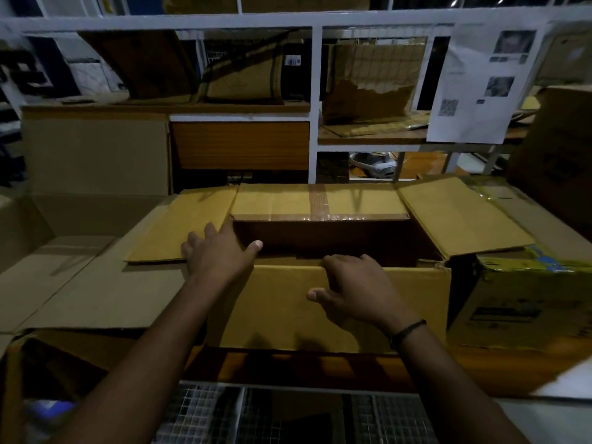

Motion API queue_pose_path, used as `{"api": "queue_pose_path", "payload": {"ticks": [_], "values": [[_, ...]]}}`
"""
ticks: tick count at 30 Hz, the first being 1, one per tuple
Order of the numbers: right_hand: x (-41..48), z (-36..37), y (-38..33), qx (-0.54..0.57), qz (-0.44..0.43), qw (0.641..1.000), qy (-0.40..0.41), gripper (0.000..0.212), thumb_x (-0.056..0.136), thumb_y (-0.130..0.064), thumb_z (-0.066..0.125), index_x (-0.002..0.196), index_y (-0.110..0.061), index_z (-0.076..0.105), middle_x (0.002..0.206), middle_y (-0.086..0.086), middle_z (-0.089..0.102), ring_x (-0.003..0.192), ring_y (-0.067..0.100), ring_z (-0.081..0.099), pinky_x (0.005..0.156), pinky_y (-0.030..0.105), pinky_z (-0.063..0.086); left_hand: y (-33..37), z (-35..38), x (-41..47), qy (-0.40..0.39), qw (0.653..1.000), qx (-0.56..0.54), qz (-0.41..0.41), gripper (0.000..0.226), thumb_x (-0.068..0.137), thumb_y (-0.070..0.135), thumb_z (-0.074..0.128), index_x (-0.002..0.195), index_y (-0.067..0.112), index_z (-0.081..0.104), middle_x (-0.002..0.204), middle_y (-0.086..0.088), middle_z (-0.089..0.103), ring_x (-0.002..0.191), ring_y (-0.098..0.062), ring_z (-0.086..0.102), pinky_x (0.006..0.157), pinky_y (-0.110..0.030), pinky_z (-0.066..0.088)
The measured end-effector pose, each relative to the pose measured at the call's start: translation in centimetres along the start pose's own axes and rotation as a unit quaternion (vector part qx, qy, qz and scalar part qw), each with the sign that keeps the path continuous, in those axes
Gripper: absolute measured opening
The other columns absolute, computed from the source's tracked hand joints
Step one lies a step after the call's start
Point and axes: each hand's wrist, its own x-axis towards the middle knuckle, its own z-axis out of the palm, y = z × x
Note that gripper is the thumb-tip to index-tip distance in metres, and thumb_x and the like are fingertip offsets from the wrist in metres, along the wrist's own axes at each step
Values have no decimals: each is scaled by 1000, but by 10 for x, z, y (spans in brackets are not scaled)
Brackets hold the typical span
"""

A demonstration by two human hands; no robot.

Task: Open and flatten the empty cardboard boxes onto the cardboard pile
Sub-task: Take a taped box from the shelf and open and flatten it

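The open box (333, 302) stands directly before both hands, long axis left to right. The right hand (355, 290) pinches its near wall; the left hand (217, 254) lies spread on the left flap (179, 232), equally near.

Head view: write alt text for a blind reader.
Two bare hands work an open cardboard box: left hand presses its left flap flat, right hand grips the near wall's top edge. Flattened cardboard lies left.
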Motion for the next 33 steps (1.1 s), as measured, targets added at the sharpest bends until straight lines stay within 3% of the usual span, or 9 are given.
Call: {"api": "queue_pose_path", "payload": {"ticks": [4,8,10,13,16,19,25,29,33], "values": [[-8,-18,-9,14,-17,997,-67,43,90,-56,68,123,-30,59,98,-14,58,87,5,56,75,24,49,37,5,-17,5,986,-101,133,60,91,60,64,142,33,50,144,-3,38,134,-24,38,105,-42,45],[-8,-36,-10,80,-7,982,-169,38,96,-51,63,130,-36,57,109,-13,62,93,6,61,79,27,55,63,11,-20,-152,967,-92,184,32,94,51,65,116,28,69,104,9,66,92,-7,64,86,-36,59],[1,-42,-2,144,22,972,-185,26,99,-54,56,120,-38,62,102,-11,65,88,6,63,76,26,55,70,11,-14,-230,955,1,190,39,95,54,62,122,27,68,107,8,68,95,-9,64,91,-38,57],[22,-40,20,144,70,966,-203,26,101,-56,51,114,-38,65,106,-9,66,97,9,63,89,35,53,75,5,-3,-281,938,100,176,64,92,58,64,146,28,52,135,1,61,121,-19,58,104,-43,49],[40,-35,36,88,112,963,-227,39,100,-52,56,135,-34,58,137,-4,58,119,16,56,101,40,49,76,0,9,-237,953,52,180,71,89,55,69,151,31,44,140,0,60,124,-21,57,103,-45,49],[53,-41,40,21,128,976,-176,61,100,-47,60,154,-29,39,162,0,32,140,24,43,106,41,44,77,-8,14,-172,966,23,190,75,88,55,70,153,32,39,147,-1,54,133,-25,51,106,-50,48],[93,-69,47,-21,85,996,-20,77,97,-49,62,160,-30,23,168,6,20,143,28,40,109,45,48,81,-32,36,-47,978,3,204,89,91,56,67,162,32,18,170,-3,17,154,-34,16,119,-56,28],[131,-80,49,-57,94,994,-14,85,96,-50,63,163,-33,12,170,10,11,151,34,27,118,51,36,81,-32,80,-48,983,2,178,90,92,55,66,163,33,14,172,-4,3,156,-39,7,123,-58,23],[167,-72,58,-92,106,989,-44,87,97,-47,63,164,-29,10,171,11,7,154,37,19,121,58,26,79,-18,118,-78,976,30,202,91,92,56,67,163,32,15,172,-5,9,155,-41,11,121,-59,23]]}}
